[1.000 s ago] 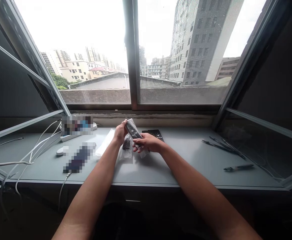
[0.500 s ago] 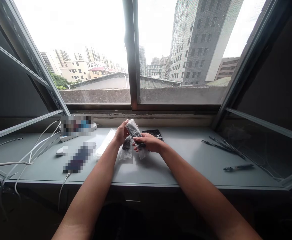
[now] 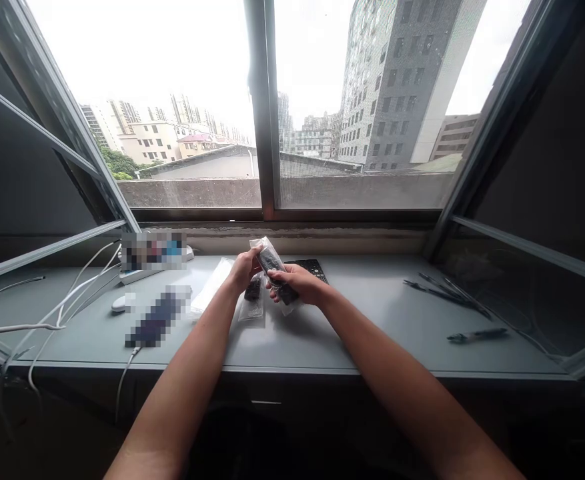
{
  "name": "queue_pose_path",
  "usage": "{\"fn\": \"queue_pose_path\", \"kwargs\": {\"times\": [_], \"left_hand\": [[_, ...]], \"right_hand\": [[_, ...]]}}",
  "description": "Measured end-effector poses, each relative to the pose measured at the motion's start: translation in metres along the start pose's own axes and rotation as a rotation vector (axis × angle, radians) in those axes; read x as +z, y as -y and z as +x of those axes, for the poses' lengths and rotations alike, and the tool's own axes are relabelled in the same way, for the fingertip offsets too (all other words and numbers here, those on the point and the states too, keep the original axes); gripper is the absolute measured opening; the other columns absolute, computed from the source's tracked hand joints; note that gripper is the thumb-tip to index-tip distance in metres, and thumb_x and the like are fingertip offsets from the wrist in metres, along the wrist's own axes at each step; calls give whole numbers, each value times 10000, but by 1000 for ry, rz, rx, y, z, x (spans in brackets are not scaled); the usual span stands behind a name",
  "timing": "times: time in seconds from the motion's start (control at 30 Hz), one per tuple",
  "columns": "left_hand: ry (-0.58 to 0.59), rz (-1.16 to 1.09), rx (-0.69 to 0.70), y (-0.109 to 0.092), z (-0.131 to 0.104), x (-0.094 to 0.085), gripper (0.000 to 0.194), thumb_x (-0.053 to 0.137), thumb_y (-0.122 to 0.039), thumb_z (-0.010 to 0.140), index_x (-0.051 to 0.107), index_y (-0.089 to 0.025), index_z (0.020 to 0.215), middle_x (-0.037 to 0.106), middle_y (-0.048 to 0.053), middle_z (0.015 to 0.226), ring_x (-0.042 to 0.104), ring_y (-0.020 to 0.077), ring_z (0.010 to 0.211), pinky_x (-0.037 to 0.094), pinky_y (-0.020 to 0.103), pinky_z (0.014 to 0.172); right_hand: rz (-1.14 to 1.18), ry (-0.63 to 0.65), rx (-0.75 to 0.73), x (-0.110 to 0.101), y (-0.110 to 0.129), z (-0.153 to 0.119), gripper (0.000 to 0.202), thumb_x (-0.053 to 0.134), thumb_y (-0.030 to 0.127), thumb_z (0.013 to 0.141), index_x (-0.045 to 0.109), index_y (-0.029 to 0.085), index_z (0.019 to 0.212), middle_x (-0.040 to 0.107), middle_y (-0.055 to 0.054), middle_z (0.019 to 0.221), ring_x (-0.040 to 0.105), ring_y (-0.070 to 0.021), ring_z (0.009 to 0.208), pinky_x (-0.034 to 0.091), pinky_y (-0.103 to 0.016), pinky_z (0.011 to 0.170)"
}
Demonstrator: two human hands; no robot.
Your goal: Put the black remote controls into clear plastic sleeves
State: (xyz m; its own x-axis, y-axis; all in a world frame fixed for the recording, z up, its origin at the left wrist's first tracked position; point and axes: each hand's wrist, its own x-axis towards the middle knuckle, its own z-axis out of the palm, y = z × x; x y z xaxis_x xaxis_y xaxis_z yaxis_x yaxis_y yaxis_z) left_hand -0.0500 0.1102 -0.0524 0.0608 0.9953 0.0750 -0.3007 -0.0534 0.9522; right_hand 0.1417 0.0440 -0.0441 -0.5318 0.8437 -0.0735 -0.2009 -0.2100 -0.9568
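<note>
A clear plastic bag (image 3: 271,257) with a dark item inside is held tilted above the middle of the table. My left hand (image 3: 245,268) pinches its upper left edge. Lower down, my right hand (image 3: 302,283) is closed around the bag, thumb on top. What exactly the dark item is cannot be made out. Below and between my hands, a second clear bag (image 3: 253,305) with something dark in it lies on the table. Behind my right hand shows part of a black panel with small light marks (image 3: 313,268). A flat white stack (image 3: 212,290) lies beside my left forearm.
On the left are a white power strip (image 3: 189,253), white cables (image 3: 72,290), a small white object (image 3: 119,304) and a blurred dark object (image 3: 157,320). Several pens (image 3: 442,292) and one separate pen (image 3: 477,335) lie right. Metal frame bars (image 3: 47,251) flank the table (image 3: 392,333).
The bag's upper end has shifted slightly right, and more clear plastic shows at its upper left. My left fingers now pinch that edge; my right hand keeps its hold.
</note>
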Motion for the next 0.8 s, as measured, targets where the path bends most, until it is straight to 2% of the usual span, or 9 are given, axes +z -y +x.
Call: {"fn": "queue_pose_path", "kwargs": {"times": [0.1,0.2,0.33,0.4,0.5,0.67,0.8], "left_hand": [[-28,16,84,1,3,-1,416,911,-515,753,740,-147,844,775,109,829,746,248,799,574,333,778],[-76,-6,144,-2,2,-1,434,869,-561,801,765,-147,882,790,123,865,745,238,791,570,314,734],[28,-54,41,-6,-3,1,483,778,-603,878,784,-132,986,811,162,924,787,278,848,582,323,736],[76,-41,-9,-5,-4,2,432,822,-539,855,781,-129,986,814,170,930,799,299,870,589,340,769],[89,-7,0,-2,-4,2,371,864,-453,820,781,-119,960,817,187,942,802,315,896,591,357,810],[88,16,55,-2,-4,1,430,852,-521,835,791,-113,959,819,193,972,791,305,897,582,355,826],[138,42,-24,0,-3,-1,456,834,-574,847,780,-125,907,804,161,896,769,268,813,569,333,760]], "right_hand": [[-4,26,12,0,0,-1,320,863,375,962,630,159,1004,791,-93,896,768,-192,635,683,-305,566],[-20,76,35,0,1,-3,324,864,382,956,633,156,978,789,-95,883,759,-190,618,686,-313,561],[-27,55,24,1,3,-4,303,857,366,961,634,161,972,780,-80,851,744,-179,591,670,-299,535],[-24,31,14,1,3,-3,297,855,357,963,632,161,984,780,-80,851,743,-179,589,665,-295,531],[-15,27,14,-1,2,-2,294,853,343,966,630,154,1001,784,-90,861,754,-188,609,675,-306,551],[-8,32,15,-1,0,0,323,869,350,958,621,154,1019,786,-97,870,752,-184,625,679,-307,570],[-9,13,-9,-2,1,0,309,850,358,977,619,162,1039,776,-76,846,736,-172,603,666,-291,541]]}}
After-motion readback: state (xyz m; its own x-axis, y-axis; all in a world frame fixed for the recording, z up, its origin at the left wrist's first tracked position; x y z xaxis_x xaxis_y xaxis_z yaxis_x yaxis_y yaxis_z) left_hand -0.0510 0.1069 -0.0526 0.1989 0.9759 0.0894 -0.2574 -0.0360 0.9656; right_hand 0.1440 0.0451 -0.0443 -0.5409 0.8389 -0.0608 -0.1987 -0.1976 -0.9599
